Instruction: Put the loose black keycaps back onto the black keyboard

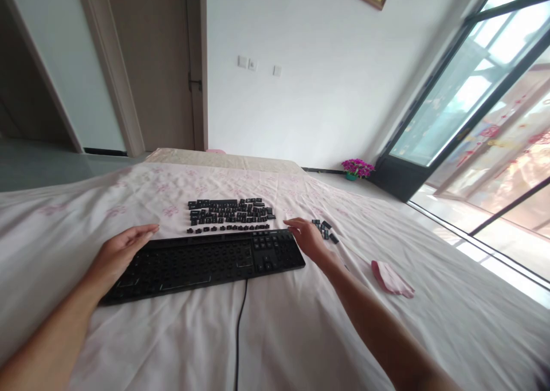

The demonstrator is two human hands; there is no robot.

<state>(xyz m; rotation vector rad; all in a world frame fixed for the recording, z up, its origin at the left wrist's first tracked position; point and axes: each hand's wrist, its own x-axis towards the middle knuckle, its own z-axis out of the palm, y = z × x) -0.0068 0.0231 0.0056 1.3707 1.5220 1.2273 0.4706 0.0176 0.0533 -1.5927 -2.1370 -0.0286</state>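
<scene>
A black plastic full-size keyboard (pixel 206 262), stripped of most of its keycaps, is seen lying on a white bedsheet with faint pink flower print (pixel 301 333). Its black cable (pixel 239 333) is run toward the near edge of the view. Keycaps are retained only on the number pad at the keyboard's right end.

The left hand (pixel 122 253) is laid flat and open on the left far corner of the keyboard, fingers extended, nothing gripped. The right hand (pixel 307 237) is placed at the keyboard's right end, fingers loosely spread and slightly curled; nothing is seen held in it, though the underside of the fingers is hidden.

Just beyond the keyboard's far edge, removed black keycaps (pixel 230 213) are set out in rows. A smaller cluster of loose black keycaps (pixel 326 230) lies just right of the right hand. A crumpled pink cloth (pixel 392 279) rests on the sheet, near right, well apart from the keyboard.

Risks noted, as judgement:
- The sheet is soft and wrinkled; if the keyboard is shifted or pressed, the sheet could be dragged and the keycap rows disturbed.
- The small cluster is close to the right hand and could be scattered by a sweep of the wrist.
- The cable could be snagged by a forearm, so that the keyboard is pulled askew.

Further back: a doorway, wall switches, a pot of magenta flowers (pixel 357 167), glazed sliding doors at right.
</scene>
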